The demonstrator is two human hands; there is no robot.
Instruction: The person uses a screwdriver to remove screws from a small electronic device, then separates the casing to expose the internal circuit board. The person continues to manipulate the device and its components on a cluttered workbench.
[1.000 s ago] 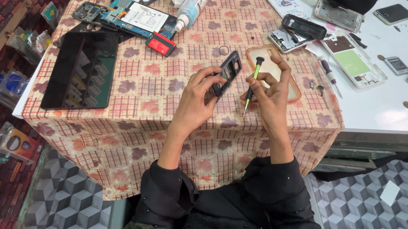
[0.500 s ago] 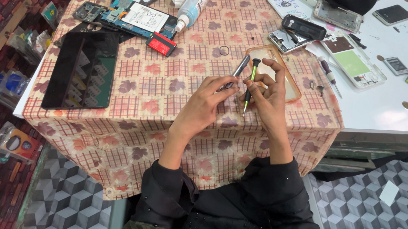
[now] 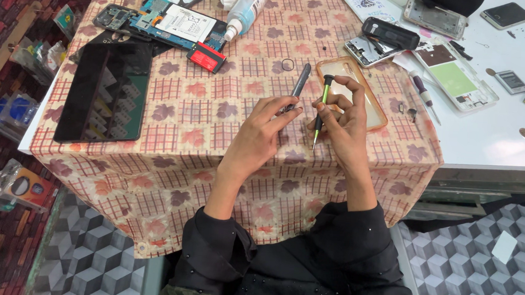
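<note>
Turned edge-on since a moment ago, the phone frame [image 3: 298,86] sits pinched in the left hand [image 3: 263,129]; right hand [image 3: 343,119] clamps the screwdriver [image 3: 321,108]. A loose pinch could drop it onto the counter [image 3: 216,102].

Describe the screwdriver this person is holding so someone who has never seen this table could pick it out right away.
Start at the table with the checked, leaf-patterned cloth, then find the two hands raised above its near edge. The right hand holds the green-shafted screwdriver upright, black cap on top, tip down. The other screwdriver lies flat on the white surface and has a dark handle.
</note>
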